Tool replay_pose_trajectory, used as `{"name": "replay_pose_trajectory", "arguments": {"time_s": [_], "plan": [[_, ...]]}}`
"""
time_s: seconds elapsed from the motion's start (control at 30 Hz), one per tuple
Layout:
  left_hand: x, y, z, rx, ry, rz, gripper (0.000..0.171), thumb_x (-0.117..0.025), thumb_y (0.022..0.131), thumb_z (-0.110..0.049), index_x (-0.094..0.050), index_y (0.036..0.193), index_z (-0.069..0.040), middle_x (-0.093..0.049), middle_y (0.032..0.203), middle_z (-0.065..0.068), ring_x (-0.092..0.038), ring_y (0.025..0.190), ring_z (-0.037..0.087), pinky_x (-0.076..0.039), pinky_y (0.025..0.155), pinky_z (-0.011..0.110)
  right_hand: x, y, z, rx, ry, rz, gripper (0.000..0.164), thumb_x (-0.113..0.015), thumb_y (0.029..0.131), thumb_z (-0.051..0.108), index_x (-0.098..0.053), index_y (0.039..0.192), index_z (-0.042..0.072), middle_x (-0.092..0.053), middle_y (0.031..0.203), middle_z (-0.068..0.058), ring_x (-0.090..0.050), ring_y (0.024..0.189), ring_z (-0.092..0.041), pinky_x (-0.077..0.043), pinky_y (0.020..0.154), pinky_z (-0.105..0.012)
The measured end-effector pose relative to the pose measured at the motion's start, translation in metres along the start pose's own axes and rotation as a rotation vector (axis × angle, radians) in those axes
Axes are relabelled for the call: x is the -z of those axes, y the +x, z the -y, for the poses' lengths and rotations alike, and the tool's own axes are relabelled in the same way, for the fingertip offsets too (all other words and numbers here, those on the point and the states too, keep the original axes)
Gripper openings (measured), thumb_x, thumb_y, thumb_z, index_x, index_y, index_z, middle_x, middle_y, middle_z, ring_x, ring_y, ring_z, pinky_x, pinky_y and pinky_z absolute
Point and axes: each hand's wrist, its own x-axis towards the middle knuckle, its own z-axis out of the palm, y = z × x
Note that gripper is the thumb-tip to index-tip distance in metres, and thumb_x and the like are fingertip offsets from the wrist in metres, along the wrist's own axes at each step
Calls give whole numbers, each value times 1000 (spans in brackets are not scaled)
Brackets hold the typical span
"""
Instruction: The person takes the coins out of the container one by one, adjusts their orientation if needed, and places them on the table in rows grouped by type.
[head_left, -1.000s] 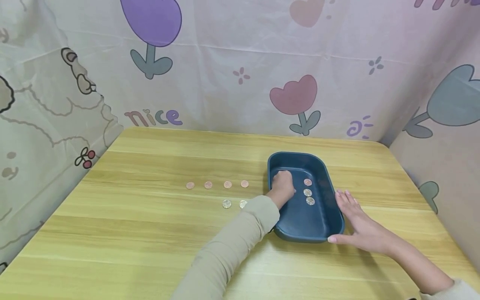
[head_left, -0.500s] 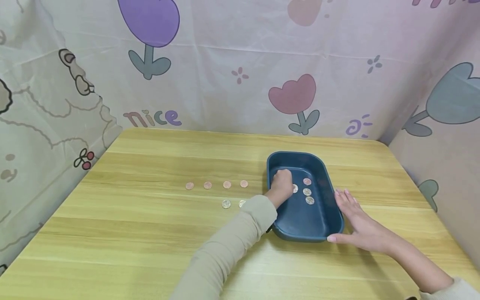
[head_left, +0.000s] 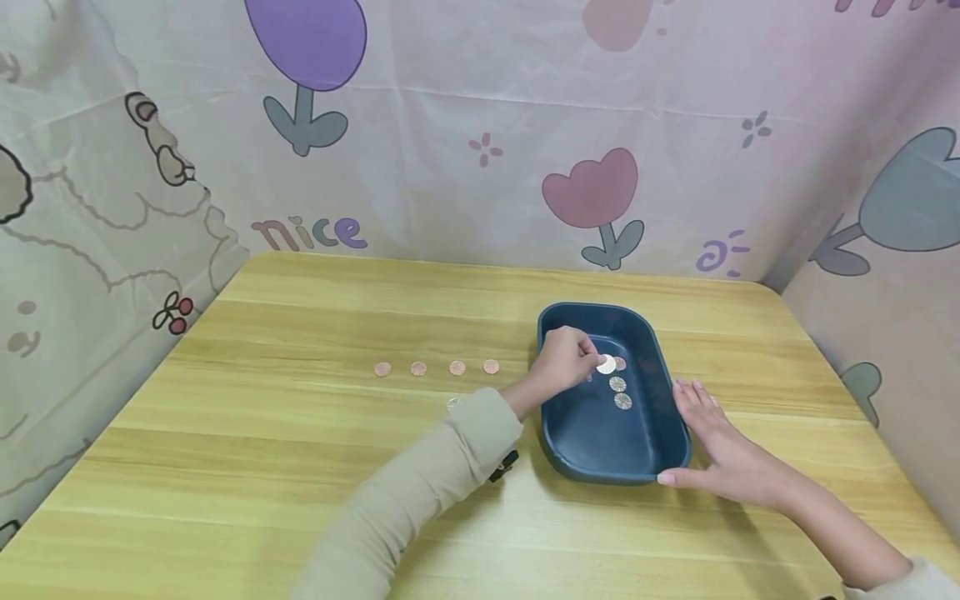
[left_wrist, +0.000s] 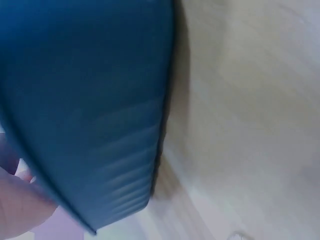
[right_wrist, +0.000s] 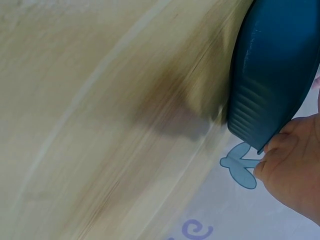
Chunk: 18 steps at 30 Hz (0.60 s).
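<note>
Inside the dark blue tray [head_left: 600, 450], my left hand [head_left: 564, 360] pinches a silvery coin [head_left: 607, 364] between thumb and fingertips, its face partly overlapping a copper coin [head_left: 620, 364] in the head view. Two more silvery coins [head_left: 617, 384] lie just nearer on the tray floor. My right hand [head_left: 723, 458] rests against the tray's right side with fingers spread, thumb at the near corner. The left wrist view shows the tray's outer wall [left_wrist: 100, 125] with part of the left hand [left_wrist: 22, 205] beyond its rim; in the right wrist view the right hand [right_wrist: 295, 165] touches the rim.
Left of the tray, several copper coins [head_left: 457, 367] form a row on the wooden table [head_left: 262, 433]. A silvery coin [head_left: 453, 405] below them is partly covered by the left sleeve [head_left: 420, 483]. A printed cloth [head_left: 450, 192] hangs behind and at both sides.
My left hand, curled low at the tray's left side before, has risen and turned, carrying a silvery coin right toward the copper one. The forearm now covers another table coin. My right hand stays put.
</note>
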Motion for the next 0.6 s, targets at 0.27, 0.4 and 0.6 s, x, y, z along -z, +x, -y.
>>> {"name": "replay_pose_trajectory", "arguments": {"time_s": [0.27, 0.4, 0.6], "plan": [[23, -15, 8, -32, -125, 2, 15, -66, 85, -11, -65, 75, 0, -64, 61, 8, -56, 49, 7, -41, 43, 13, -1, 0, -1, -4, -1, -5, 110, -73, 77, 39, 4, 148, 6, 3, 153, -27, 16, 141, -37, 5, 107, -65], [39, -25, 17, -46, -167, -15, 14, -66, 85, -9, -64, 76, 2, -66, 66, 14, -53, 48, 5, -42, 44, 14, -1, 0, -2, 0, 7, 0, 109, -72, 78, 38, 5, 148, 6, 4, 153, -26, 18, 141, -35, 8, 109, -62], [66, -42, 37, -19, -191, -41, 14, -65, 85, -8, -62, 76, 3, -65, 72, 22, -58, 52, 17, -46, 48, 17, 0, 1, -2, -3, 18, 7, 109, -73, 77, 38, 4, 148, 6, 6, 154, -24, 19, 141, -34, 3, 105, -68]]}}
